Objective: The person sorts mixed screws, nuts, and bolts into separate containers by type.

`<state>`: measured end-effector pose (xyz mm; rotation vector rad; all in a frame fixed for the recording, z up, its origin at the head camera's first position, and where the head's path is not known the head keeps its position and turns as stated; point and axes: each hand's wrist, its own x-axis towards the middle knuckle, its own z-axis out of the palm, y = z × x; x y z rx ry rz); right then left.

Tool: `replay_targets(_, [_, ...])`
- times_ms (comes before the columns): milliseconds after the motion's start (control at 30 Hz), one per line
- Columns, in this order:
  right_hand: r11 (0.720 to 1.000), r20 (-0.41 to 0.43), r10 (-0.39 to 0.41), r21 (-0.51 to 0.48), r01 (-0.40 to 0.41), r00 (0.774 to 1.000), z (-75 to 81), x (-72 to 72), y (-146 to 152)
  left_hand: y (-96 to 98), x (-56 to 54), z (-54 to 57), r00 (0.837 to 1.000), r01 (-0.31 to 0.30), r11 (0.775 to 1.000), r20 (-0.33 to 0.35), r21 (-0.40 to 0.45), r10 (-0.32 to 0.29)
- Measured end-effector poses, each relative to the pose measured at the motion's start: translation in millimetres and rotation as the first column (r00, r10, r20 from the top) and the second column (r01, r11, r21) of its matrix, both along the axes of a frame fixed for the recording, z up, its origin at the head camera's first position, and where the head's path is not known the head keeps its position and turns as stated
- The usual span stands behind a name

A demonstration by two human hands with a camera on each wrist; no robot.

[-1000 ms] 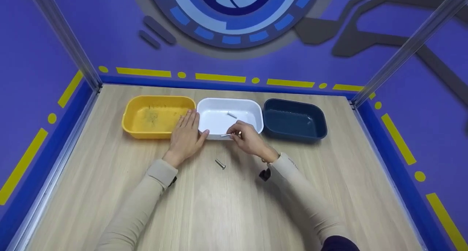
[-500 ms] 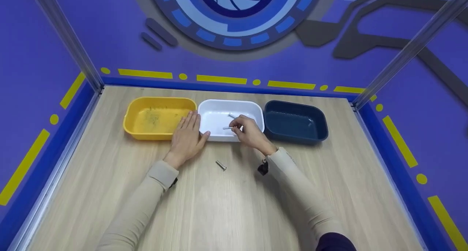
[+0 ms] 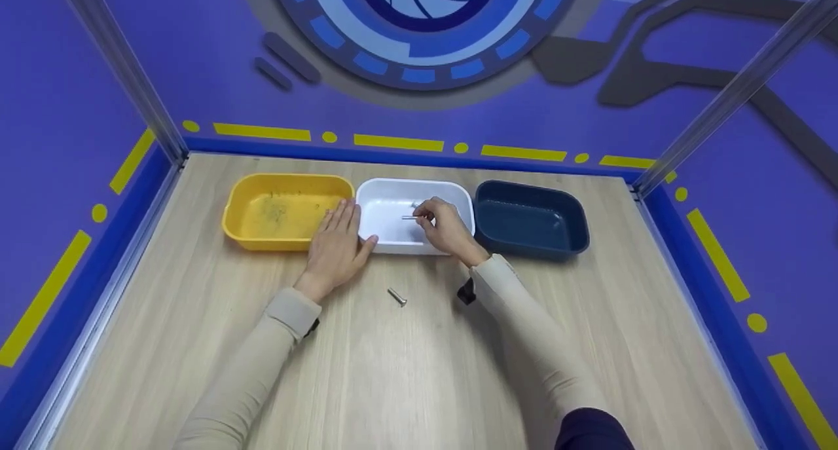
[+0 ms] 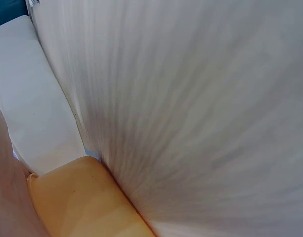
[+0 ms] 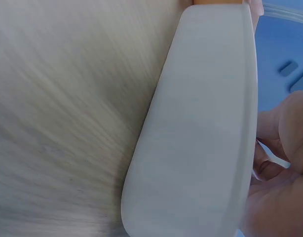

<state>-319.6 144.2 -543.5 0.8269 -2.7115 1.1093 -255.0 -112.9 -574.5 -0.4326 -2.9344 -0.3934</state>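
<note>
My right hand [image 3: 448, 227] pinches a thin silver bolt [image 3: 408, 217] between thumb and fingers, over the inside of the white bin [image 3: 383, 230]. A second bolt [image 3: 415, 204] lies in that bin, partly covered by the fingers. In the right wrist view, the white bin's wall [image 5: 196, 118] stands in front of part of the right hand [image 5: 284, 168]. My left hand [image 3: 335, 248] rests with straight fingers across the adjoining rims of the white bin and the yellow bin [image 3: 275, 244]. A thicker bolt [image 3: 397, 297] lies on the wooden table, nearer than the bins.
To the right of the white bin sits a dark blue bin [image 3: 524, 226], making a row of 3 along the back of the table [image 3: 366, 371]. Blue patterned panels [image 3: 216, 83] with metal posts enclose the back and sides.
My right hand has moved forward with the pinched bolt, from the white bin's near rim to over its inside. The left hand stays in place.
</note>
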Motion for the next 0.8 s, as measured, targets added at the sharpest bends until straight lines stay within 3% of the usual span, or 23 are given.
replay_targets(500, [0.993, 0.036, -0.111, 0.048, 0.110, 0.993, 3.3, -22.2, -12.8, -1.4, -1.9, -3.1, 1.000, 0.002, 1.000, 0.011, -0.002, -0.002])
replay_targets(800, [0.987, 0.092, -0.151, 0.068, 0.145, 0.984, 4.8, -26.3, -15.6, -0.8, -2.1, -1.7, 1.000, 0.005, 1.000, -0.009, -0.019, -0.005])
